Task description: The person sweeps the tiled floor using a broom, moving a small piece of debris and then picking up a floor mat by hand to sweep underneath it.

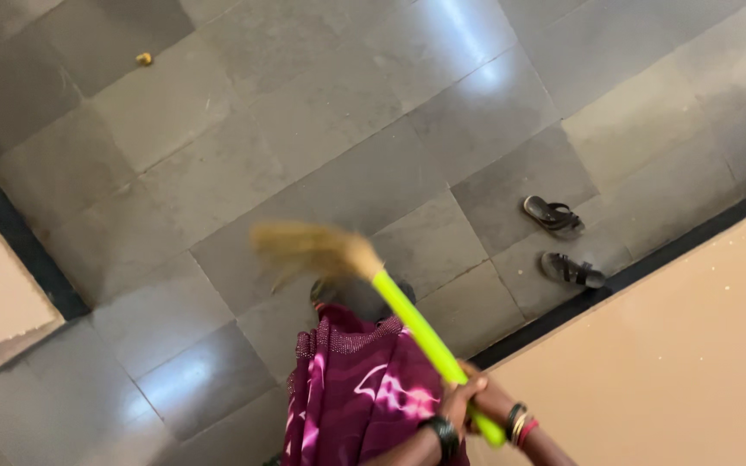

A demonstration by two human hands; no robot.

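Both my hands close round the broom's (364, 267) smooth lime-green plastic handle, near its lower end. My left hand (458, 399) wraps it from the near side, a dark band at the wrist; my right hand (487, 399) grips just beside it, touching, with thin bangles on that wrist. The handle slants up and left to a blurred, straw-coloured brush of soft fibres held over the floor (218, 173), which is grey square stone tiles, polished and glossy. My magenta patterned cloth (356, 388) hangs below. Two dark strapped sandals (563, 242) lie apart by a black border strip. A small yellow scrap (143, 59) lies far off.
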